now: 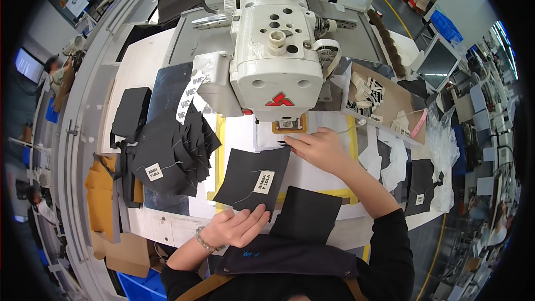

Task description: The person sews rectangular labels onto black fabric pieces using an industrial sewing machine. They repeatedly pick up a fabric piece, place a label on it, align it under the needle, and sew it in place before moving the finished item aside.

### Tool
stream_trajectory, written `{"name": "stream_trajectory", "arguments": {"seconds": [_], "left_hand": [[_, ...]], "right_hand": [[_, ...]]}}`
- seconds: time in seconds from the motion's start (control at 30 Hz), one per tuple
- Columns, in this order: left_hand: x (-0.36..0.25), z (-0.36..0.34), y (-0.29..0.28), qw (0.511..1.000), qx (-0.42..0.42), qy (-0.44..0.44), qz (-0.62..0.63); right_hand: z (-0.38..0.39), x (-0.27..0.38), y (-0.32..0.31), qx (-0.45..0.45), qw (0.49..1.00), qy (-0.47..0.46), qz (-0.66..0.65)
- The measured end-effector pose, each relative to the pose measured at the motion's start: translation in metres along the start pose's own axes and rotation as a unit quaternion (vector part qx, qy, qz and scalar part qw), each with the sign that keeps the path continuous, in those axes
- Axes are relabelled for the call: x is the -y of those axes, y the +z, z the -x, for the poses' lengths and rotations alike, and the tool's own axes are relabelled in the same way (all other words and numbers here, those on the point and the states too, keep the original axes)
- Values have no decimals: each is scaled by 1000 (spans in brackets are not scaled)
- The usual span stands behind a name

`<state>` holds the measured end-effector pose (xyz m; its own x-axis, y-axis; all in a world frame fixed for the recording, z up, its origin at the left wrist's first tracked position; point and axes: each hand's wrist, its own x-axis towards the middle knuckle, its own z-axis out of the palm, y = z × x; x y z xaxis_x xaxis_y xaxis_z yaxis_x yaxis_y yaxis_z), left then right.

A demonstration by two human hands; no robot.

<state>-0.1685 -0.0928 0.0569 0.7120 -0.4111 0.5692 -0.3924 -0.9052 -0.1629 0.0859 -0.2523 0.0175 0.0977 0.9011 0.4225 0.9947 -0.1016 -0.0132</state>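
Observation:
A black fabric piece (pixel 233 175) with a sewn-on white label (pixel 264 182) lies tilted in front of the sewing machine's head, loose thread ends trailing from the label. My left hand (pixel 238 227) grips its lower right corner, fingertips on top and the thumb not visible. By the piece's upper right corner, my right hand (pixel 316 147) is closed around a small dark tool with two thin points (pixel 283 143), perhaps thread snips; most of it is hidden by the fingers. A plain black piece (pixel 308 212) rests nearer me, right of my left hand.
The white sewing machine (pixel 277 72) stands over the table, its label clamp (pixel 289 125) just beyond my right hand. Labelled black pieces (pixel 170 147) are heaped on the left. At right are a cardboard box (pixel 409 95) of labels, paper scraps and another labelled piece (pixel 419 187).

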Motion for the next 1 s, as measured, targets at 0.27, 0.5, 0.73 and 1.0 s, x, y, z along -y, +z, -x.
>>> {"name": "stream_trajectory", "arguments": {"seconds": [0.27,0.5,0.73,1.0], "left_hand": [[7,-4,-12,999,-2,-42,-17],[64,7,11,914,2,-391,111],[82,15,16,839,21,-505,205],[83,6,11,796,39,-531,287]], "right_hand": [[1,2,23,-29,999,-1,-36],[31,-4,-15,0,998,64,-9],[71,-17,-41,20,986,167,-3],[68,-20,-40,50,995,92,9]]}}
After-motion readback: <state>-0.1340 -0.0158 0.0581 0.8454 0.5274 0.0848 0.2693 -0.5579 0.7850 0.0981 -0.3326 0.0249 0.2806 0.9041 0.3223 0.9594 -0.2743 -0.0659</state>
